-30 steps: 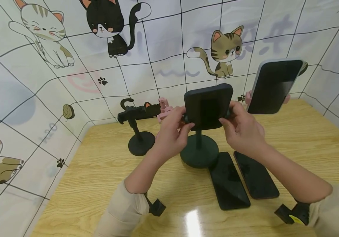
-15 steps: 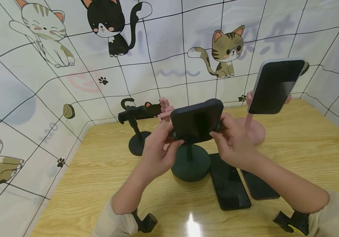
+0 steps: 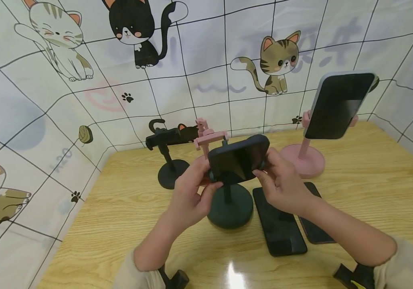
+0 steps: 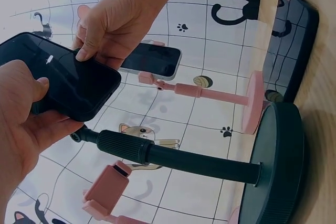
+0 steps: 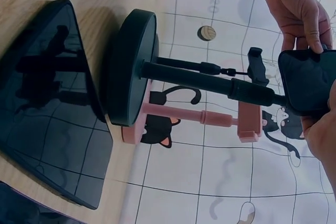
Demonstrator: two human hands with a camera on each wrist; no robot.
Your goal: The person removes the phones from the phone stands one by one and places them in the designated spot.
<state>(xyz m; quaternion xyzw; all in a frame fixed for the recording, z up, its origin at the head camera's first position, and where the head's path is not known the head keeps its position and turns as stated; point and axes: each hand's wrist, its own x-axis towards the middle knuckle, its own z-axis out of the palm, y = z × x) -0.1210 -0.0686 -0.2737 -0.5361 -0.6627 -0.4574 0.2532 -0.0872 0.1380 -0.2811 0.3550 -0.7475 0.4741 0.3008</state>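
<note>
A dark phone [image 3: 239,158] sits sideways in the holder of a dark green phone stand [image 3: 229,206]. My left hand [image 3: 192,192] grips the phone's left end and the holder there, thumb in front and fingers behind. At the opposite end my right hand [image 3: 282,180] pinches it the same way. Seen from the left wrist, the phone [image 4: 68,77] tops the stand's ribbed post [image 4: 123,145], above the round base [image 4: 278,161]. The holder's back is mostly hidden by the phone and hands.
Two dark phones, one nearer the middle [image 3: 278,224] and one partly under my right forearm [image 3: 316,228], lie on the wooden table [image 3: 120,224]. Behind stand a black stand [image 3: 170,170], a pink stand [image 3: 210,138] and another pink stand [image 3: 302,160] holding a pale-edged phone [image 3: 340,106].
Both hands have come down and nearer to me with the phone, which now tilts back more. The green stand's base has shifted toward me and slightly left.
</note>
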